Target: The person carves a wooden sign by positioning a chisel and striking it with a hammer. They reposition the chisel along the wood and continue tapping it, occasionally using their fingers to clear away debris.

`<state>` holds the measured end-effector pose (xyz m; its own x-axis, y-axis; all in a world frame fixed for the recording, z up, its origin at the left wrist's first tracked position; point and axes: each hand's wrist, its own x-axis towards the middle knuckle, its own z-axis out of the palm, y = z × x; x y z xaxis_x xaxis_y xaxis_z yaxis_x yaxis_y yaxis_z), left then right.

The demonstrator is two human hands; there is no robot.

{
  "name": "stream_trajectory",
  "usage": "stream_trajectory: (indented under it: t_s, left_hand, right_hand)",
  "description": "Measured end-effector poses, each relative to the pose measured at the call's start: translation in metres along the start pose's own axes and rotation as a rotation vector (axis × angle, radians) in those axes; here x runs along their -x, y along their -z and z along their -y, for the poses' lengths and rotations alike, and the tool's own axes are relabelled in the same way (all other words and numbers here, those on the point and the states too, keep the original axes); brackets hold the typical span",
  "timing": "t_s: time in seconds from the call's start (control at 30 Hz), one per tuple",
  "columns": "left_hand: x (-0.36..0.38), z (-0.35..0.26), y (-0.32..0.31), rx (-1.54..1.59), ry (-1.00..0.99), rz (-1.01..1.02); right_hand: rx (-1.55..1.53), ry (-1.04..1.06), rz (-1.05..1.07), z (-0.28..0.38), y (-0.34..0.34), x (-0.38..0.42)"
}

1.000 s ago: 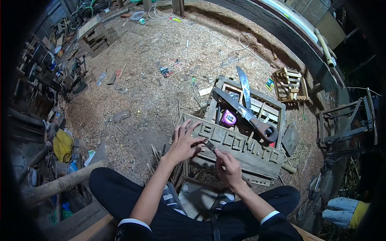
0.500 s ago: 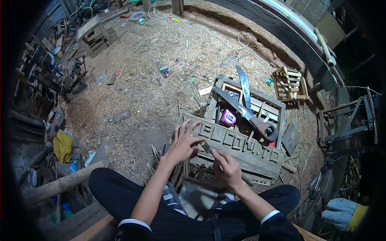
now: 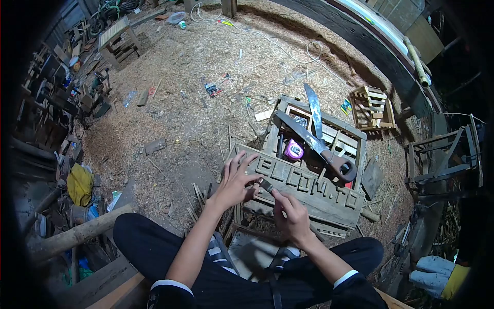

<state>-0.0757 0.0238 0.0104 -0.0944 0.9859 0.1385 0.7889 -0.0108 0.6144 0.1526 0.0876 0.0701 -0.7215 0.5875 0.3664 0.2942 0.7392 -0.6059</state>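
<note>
A: Why's the L hand [image 3: 232,185] out flat like that?

B: Fingers are spread on the board's [image 3: 322,203] L end, prob to steady it. Thumb's right by the tool [image 3: 265,185] tip; can't tell if it's touching, tbh.

A: And the board?

B: Lies slantwise in front of the person, over the near side of the frame [image 3: 360,149], raised letters up. Guessing that's for support + easy reach.

A: R hand [image 3: 292,212]?

B: Fingers closed round the tool's near end, tip aimed at the L thumb. Short grip, prob for control. Idk the exact tool, too small to tell.

A: Tape [image 3: 294,150]?

B: In the frame just behind the board, so handy but off the letters, imo. Saw's [image 3: 309,137] next, angled over the frame w/ its handle near the board, blade crossing another blade [image 3: 314,110].
</note>
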Motion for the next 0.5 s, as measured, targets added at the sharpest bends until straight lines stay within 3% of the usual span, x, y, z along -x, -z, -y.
stream_trajectory:
  t_s: [0.03,0.1,0.2,0.43,0.5]
  left_hand:
    - [0.0,0.0009,-0.0013,-0.006,-0.011,-0.011]
    - [-0.0026,0.0004,-0.0038,-0.024,-0.029,-0.015]
    - [-0.0016,0.0021,-0.0021,0.014,-0.014,-0.037]
    - [-0.0023,0.0001,-0.0024,0.021,-0.011,-0.02]
    - [-0.002,0.0023,-0.0018,0.011,-0.009,-0.024]
  right_hand:
    - [0.002,-0.005,0.003,-0.0006,0.0005,0.0018]
    - [0.069,-0.175,0.226,-0.0038,0.0003,0.0023]
    - [0.01,-0.052,0.077,-0.0063,-0.0019,0.0019]
    - [0.018,-0.075,0.143,-0.0061,-0.0031,0.0046]
    - [-0.074,-0.107,0.054,-0.0028,-0.0016,0.0077]
